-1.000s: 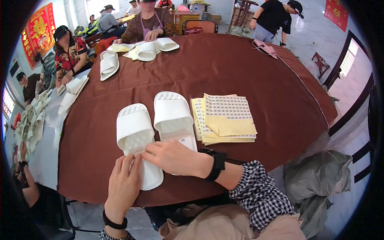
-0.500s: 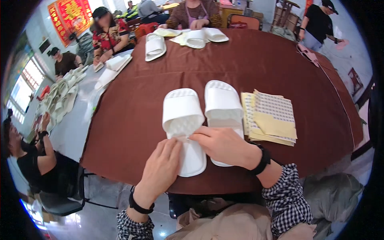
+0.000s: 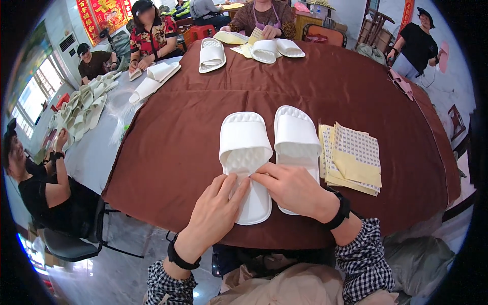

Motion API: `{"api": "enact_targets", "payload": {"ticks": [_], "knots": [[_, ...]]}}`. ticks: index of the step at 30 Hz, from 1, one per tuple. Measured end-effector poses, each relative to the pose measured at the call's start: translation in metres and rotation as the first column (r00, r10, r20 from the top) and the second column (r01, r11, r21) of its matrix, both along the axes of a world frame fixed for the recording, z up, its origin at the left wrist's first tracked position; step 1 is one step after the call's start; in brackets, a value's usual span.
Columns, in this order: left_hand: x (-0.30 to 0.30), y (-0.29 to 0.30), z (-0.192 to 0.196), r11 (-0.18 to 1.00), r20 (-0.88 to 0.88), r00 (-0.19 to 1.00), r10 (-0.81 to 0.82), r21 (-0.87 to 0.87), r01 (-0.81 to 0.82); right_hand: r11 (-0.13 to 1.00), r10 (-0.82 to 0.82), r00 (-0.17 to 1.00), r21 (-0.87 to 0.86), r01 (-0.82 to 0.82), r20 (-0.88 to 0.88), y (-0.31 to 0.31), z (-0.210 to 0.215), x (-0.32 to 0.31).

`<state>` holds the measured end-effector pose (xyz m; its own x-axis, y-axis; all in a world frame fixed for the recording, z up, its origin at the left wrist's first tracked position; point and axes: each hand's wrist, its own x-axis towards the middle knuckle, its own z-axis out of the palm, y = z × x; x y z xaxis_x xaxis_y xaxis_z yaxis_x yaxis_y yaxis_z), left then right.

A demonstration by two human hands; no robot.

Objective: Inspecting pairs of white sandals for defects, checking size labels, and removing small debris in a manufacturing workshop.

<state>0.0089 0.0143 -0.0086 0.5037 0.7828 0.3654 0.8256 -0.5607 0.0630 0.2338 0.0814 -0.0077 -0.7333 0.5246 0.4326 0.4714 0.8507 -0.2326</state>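
Note:
Two white slippers lie side by side in front of me, toes away. On the insole of the left slipper [image 3: 246, 137], just behind its strap, the fingertips of both hands come together. My left hand [image 3: 216, 206] has its fingers bunched and bent down onto the insole. From the other side my right hand [image 3: 300, 190] pinches with thumb and forefinger at the same spot. Whatever lies between the fingertips is too small to make out. The right slipper [image 3: 295, 134] is partly covered by my right hand. Right of it rests a stack of yellow-backed sticker sheets [image 3: 356, 157].
A brown cloth [image 3: 168, 152] covers the round table. More white slippers [image 3: 212, 55] lie at its far side, before a seated person [image 3: 262, 20]. Pink slippers [image 3: 401, 84] lie at the right edge. A grey table [image 3: 96, 157] with a slipper pile [image 3: 86, 109] adjoins on the left.
The view has shifted slightly, so the table things appear farther right. My hands stay at the same spot on the left slipper. The standing person at far right has raised a pink slipper.

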Motion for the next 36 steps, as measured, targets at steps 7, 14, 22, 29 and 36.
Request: {"api": "enact_targets", "payload": {"ticks": [7,14,22,29,36], "knots": [[-0.001,-0.001,0.002,0.999,0.019,1.0,-0.003,-0.054,0.004,0.998,0.004,0.999,-0.056,-0.007,-0.052,-0.001,0.005,0.003],[-0.001,0.001,-0.003,1.0,-0.004,1.0,-0.007,-0.006,0.007,1.0,-0.005,1.0,-0.013,0.005,0.019,-0.003,0.003,0.001],[0.002,0.004,0.0,1.0,0.013,0.999,-0.03,0.009,0.03,1.0,0.013,1.0,0.0,-0.013,-0.021,0.001,-0.008,0.007],[-0.002,0.0,-0.003,0.999,0.021,1.0,-0.019,-0.032,0.02,1.0,-0.019,1.0,0.01,0.019,-0.006,0.004,-0.018,-0.005],[0.003,0.0,-0.002,0.998,0.01,1.0,0.01,-0.068,-0.009,1.0,-0.006,1.0,0.018,0.005,0.02,0.004,-0.018,-0.003]]}}
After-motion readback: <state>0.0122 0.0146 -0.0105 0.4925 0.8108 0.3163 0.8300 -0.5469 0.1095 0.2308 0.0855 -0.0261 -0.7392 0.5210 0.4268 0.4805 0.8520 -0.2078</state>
